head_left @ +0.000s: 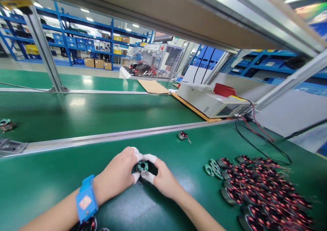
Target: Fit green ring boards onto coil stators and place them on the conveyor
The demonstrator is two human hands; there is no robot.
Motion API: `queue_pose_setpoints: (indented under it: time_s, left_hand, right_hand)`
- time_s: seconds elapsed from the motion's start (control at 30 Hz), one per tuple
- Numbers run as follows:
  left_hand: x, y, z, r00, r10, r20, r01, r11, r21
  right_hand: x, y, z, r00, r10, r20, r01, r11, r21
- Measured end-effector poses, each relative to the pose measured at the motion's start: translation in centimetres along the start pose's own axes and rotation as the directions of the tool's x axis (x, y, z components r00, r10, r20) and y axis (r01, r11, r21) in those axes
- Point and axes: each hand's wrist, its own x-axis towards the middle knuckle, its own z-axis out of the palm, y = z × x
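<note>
A small round motor stator (138, 168) with a ring-shaped green circuit board (143, 166) on top sits low over the green bench between my hands. My left hand (116, 173), with white finger covers and a blue wrist strap (87, 199), is closed around its left side. From the right, my right hand (163, 178) pinches it between covered thumb and forefinger; the thumb cover is smudged grey. Fine wire ends show beneath it. Parts of the stator are hidden by my fingers.
Many copper-wound stators (258, 186) crowd the bench at right, beside several loose green ring boards (209, 170). One stator (183, 135) stands ahead, another piece (6, 124) far left. A grey instrument (201, 98) with red and black cables stands behind. A metal rail (102, 136) crosses the bench.
</note>
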Motion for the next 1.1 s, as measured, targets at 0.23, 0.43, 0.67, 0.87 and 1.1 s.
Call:
queue_pose_setpoints:
  time_s: [0.23, 0.43, 0.67, 0.87, 1.1]
  left_hand:
    - [-0.4, 0.9, 1.5, 0.974, 0.212, 0.076, -0.225, 0.923, 0.312]
    - [-0.4, 0.8, 2.0, 0.938, 0.337, 0.080, -0.340, 0.853, 0.396]
    - [-0.1, 0.5, 1.1, 0.963, 0.264, 0.056, -0.270, 0.946, 0.177]
    - [0.5, -1.0, 1.8, 0.989, -0.103, -0.107, 0.066, 0.950, -0.305]
    - [0.7, -0.7, 2.5, 0.996, -0.078, -0.039, 0.059, 0.932, -0.358]
  right_hand:
    - [0.0, 0.2, -1.1, 0.985, 0.040, 0.170, -0.069, 0.983, 0.171]
    - [0.2, 0.4, -0.4, 0.994, 0.054, 0.097, -0.072, 0.978, 0.198]
    - [0.5, 0.2, -2.7, 0.998, 0.051, 0.027, -0.054, 0.991, 0.126]
    - [0.6, -1.1, -1.4, 0.989, 0.086, -0.118, -0.081, 0.996, 0.041]
    - [0.4, -2.1, -0.3, 0.987, 0.003, -0.158, -0.050, 0.955, -0.292]
